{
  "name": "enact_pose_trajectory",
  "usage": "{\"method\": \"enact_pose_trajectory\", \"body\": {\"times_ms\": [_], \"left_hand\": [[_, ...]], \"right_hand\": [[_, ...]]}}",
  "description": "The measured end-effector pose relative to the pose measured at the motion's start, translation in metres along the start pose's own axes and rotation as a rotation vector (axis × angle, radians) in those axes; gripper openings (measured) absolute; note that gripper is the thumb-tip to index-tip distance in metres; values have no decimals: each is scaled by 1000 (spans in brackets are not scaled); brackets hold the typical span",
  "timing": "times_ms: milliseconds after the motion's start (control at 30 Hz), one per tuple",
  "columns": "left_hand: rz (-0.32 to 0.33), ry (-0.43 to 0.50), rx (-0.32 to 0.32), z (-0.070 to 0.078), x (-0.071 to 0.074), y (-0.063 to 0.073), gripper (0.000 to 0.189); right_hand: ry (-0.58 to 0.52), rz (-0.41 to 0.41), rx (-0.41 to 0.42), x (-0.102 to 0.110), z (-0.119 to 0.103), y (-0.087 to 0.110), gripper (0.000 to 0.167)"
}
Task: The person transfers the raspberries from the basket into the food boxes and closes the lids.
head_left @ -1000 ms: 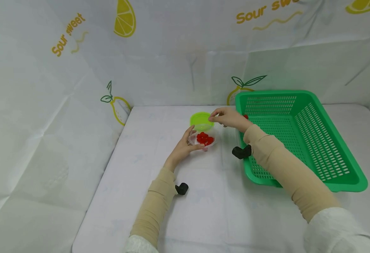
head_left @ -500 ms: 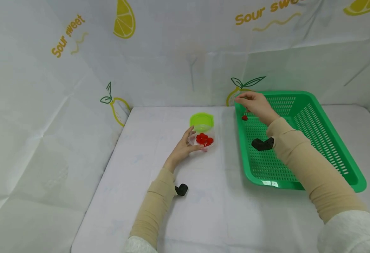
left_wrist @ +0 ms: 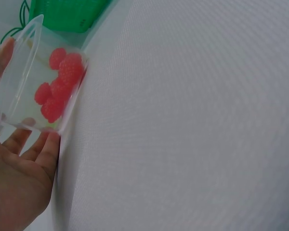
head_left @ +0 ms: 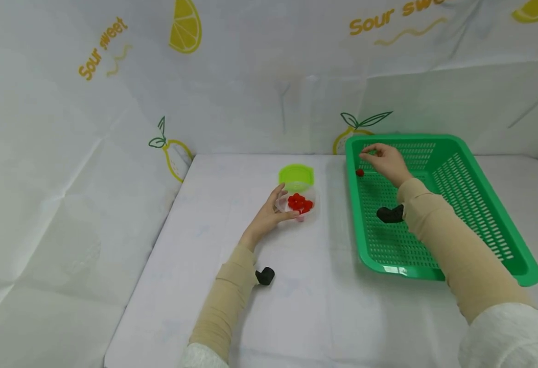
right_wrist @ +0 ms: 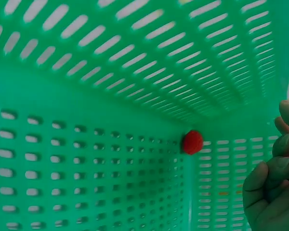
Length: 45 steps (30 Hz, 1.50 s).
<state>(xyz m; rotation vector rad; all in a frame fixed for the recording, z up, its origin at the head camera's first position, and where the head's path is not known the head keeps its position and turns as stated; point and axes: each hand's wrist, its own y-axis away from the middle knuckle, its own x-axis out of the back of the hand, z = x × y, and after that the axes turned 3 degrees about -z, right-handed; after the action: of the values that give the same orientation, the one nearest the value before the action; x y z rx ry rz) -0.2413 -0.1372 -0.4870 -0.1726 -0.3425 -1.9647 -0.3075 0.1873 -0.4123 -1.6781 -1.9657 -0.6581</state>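
Observation:
My left hand [head_left: 266, 215] grips a clear plastic tub [left_wrist: 26, 91] from its left side, with the thumb and fingers on opposite sides of it. Several red raspberries [left_wrist: 70, 70] lie in the tub, which stands tilted low at the white tabletop. Inside the far left part of a green basket [head_left: 361, 240], my right hand [head_left: 388, 162] hovers with bent, relaxed fingers and nothing visible between them. One raspberry [right_wrist: 192, 142] sits in the basket's corner, just below and left of those fingertips in the head view.
A bright green lid [head_left: 296, 175] lies directly behind the tub. The slotted basket takes up the right side of the white-covered table [head_left: 291, 306]. A white cloth backdrop [head_left: 259, 92] with lemon prints hangs behind.
My right hand has moved right, from beside the green lid to over the basket, then slightly lower into it. The left hand keeps its hold on the tub.

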Motion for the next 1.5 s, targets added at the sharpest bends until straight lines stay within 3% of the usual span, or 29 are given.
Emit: {"method": "enact_pose_trajectory", "body": {"times_ms": [233, 533, 800, 1033, 1233, 1500], "left_hand": [[-56, -13, 2, 24, 3, 11, 89], [-52, -9, -10, 28, 4, 13, 88], [-41, -26, -8, 21, 5, 11, 88], [12, -8, -7, -5, 2, -2, 88], [31, -19, -29, -10, 0, -4, 88], [-40, -31, -4, 23, 3, 13, 88]], "right_hand": [[91, -34, -14, -8, 13, -5, 49], [206, -91, -31, -12, 23, -18, 49], [228, -113, -27, -20, 33, -22, 48], [268, -123, -27, -22, 34, -21, 41], [277, -120, -46, -22, 34, -20, 39], [278, -143, -78, -20, 32, -16, 41]]}}
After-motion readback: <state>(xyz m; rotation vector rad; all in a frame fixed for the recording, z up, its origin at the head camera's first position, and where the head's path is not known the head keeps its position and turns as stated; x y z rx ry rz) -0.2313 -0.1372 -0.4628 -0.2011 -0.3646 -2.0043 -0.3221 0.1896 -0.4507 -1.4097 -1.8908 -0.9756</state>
